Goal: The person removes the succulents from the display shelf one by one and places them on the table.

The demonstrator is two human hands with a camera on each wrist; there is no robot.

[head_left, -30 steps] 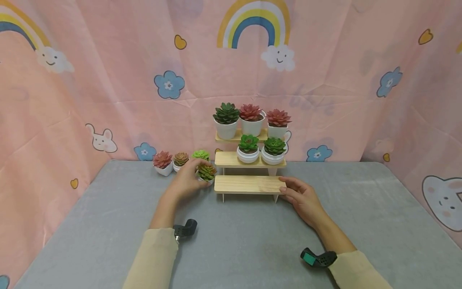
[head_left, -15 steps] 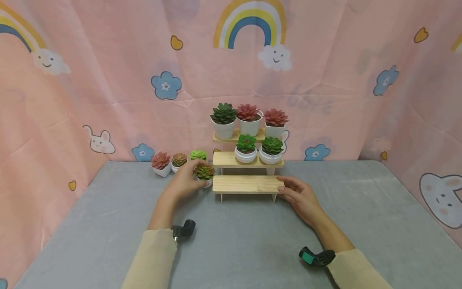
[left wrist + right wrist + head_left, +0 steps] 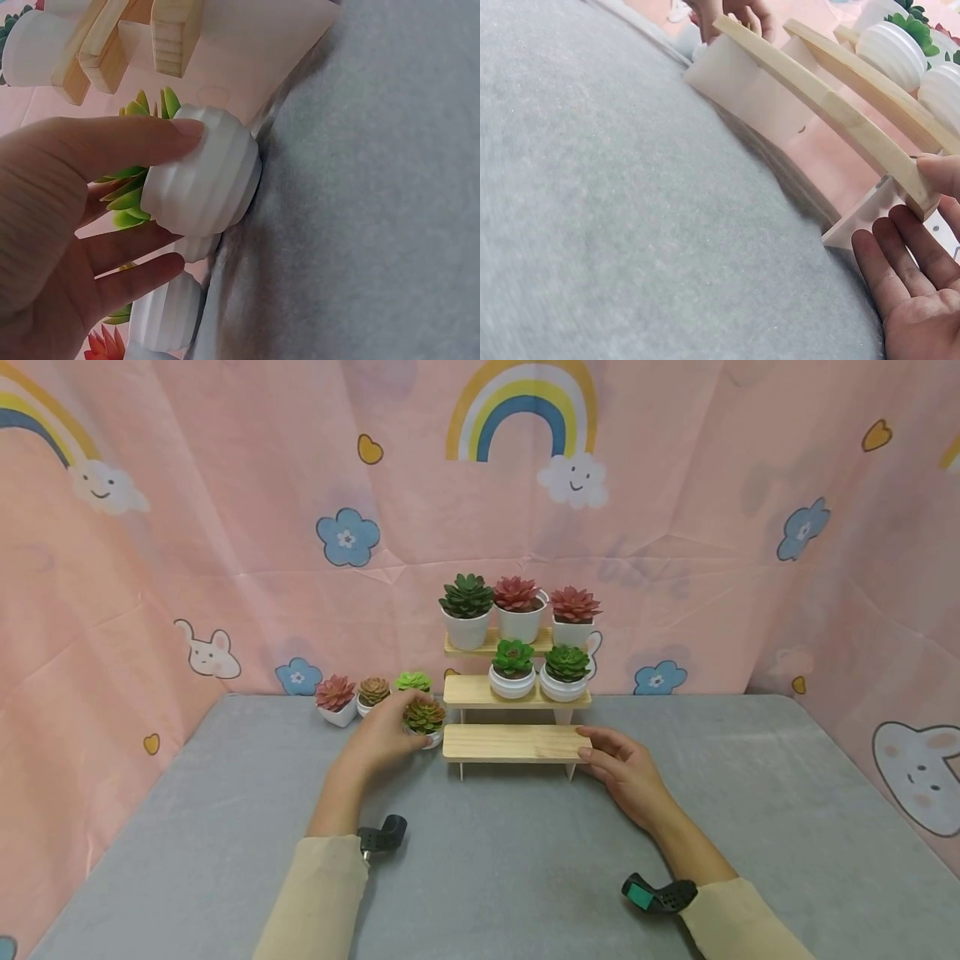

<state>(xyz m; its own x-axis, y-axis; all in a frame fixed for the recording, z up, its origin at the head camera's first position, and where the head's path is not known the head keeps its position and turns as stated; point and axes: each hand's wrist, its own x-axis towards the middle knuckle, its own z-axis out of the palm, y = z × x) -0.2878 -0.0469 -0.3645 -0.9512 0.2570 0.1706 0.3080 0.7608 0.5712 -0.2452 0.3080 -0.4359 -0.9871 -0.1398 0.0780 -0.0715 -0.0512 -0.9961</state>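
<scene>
A grey felt-covered table (image 3: 525, 860) carries a three-step pale wooden plant stand (image 3: 516, 742), its long axis running left to right, with five potted succulents on the two far steps. The right hand (image 3: 626, 770) rests with relaxed fingers against the near step's right end. Just left of the stand, the left hand (image 3: 382, 737) grips a small ribbed white pot holding a green-brown succulent (image 3: 424, 720), upright on the table, with three similar small pots (image 3: 360, 693) beyond it.

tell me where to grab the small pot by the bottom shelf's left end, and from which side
Take the pot by its ribbed white wall, coming from the near left side as the left hand does. It stands upright on the table, leaves spread on top, and the shelf blocks its right side. A thumb-and-fingers grip across the round wall looks steadiest.
</scene>
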